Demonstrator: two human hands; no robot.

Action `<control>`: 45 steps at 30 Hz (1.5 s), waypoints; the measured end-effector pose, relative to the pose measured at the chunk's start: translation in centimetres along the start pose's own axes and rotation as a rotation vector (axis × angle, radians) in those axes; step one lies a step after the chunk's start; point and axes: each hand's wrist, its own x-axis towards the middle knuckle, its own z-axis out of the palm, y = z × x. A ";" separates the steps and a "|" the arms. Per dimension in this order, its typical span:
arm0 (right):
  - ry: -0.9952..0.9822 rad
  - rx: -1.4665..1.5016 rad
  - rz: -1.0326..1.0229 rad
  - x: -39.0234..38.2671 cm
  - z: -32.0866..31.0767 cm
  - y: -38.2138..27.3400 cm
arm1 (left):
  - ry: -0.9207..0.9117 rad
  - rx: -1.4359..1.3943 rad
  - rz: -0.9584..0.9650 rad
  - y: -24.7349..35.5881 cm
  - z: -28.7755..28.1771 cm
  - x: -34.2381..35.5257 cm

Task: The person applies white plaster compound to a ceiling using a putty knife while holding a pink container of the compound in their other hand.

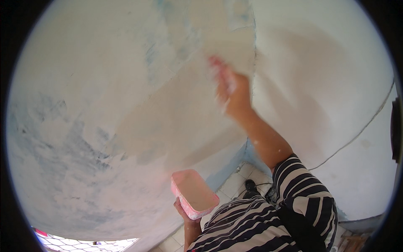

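My left hand (183, 213) grips a pink rectangular tub (208, 207) from beneath and the side, near my body. Smooth beige-white paste (195, 191) fills much of the tub, and pale smears mark its outside. My right arm reaches up to the wall (168, 105), where my right hand (236, 90) is closed round a red tool (218, 65). Motion smears the tool, so its working edge cannot be made out, nor whether it touches the wall. Whitish smudges show on that hand. Beige coating covers the wall unevenly, with blue-grey patches showing at the left and top.
A second pale wall (336, 84) meets the first at a corner right of my hand. Along it hangs a thin cable (361, 133). Below lie white floor tiles (235, 183) and a black shoe (250, 185). Bright latticework (79, 244) shows at the lower left.
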 end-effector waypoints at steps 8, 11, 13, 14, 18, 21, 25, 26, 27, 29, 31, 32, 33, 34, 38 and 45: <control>-0.080 -0.227 0.289 1.2 1.7 4.7 | -0.029 -0.014 -0.084 -0.4 -1.0 0.4; -0.206 -0.058 0.106 -3.1 1.9 -1.5 | -0.010 -0.005 -0.083 0.3 -1.9 0.2; -0.065 0.021 -0.061 -2.8 0.8 -1.8 | -0.015 0.005 -0.078 0.4 -1.5 0.2; 0.039 0.087 0.074 -2.0 -0.4 0.2 | -0.016 0.007 -0.070 0.6 -1.2 0.3; 0.230 -0.328 0.358 4.1 -3.4 5.5 | -0.076 -0.001 -0.088 0.3 -1.1 0.1; 0.071 -0.378 0.289 3.0 0.1 5.7 | -0.097 0.005 -0.094 0.0 -1.6 0.3; -0.121 -0.003 -0.142 -2.7 4.3 -2.0 | -0.069 0.012 -0.079 0.5 -1.9 0.0; -0.103 -0.004 -0.293 -3.1 4.3 -2.6 | -0.068 -0.002 -0.075 0.8 -2.0 -0.1; -0.076 0.050 -0.109 -2.7 3.4 -1.8 | -0.063 0.004 -0.066 1.0 -2.2 -0.3; 0.144 0.129 0.074 0.3 2.1 3.2 | -0.003 -0.024 -0.033 0.4 -1.7 -0.1; 0.154 0.097 0.321 3.0 1.1 4.5 | -0.002 -0.034 -0.020 -0.1 -1.4 -0.1; 0.142 -0.083 0.342 3.9 1.2 5.5 | -0.019 -0.030 -0.019 -0.6 -1.1 -0.2; 0.139 -0.261 0.366 3.9 1.4 6.0 | -0.015 -0.034 -0.020 -0.7 -1.1 -0.2; 0.044 -0.111 0.454 3.4 2.6 5.4 | -0.009 -0.040 -0.038 -0.6 -1.2 -0.1; 0.047 -0.072 -0.137 -2.5 8.1 -0.5 | -0.053 -0.027 -0.080 0.2 -1.4 -0.2; 0.134 0.041 0.288 3.2 3.1 2.7 | -0.015 -0.099 -0.049 -0.8 -1.6 -0.1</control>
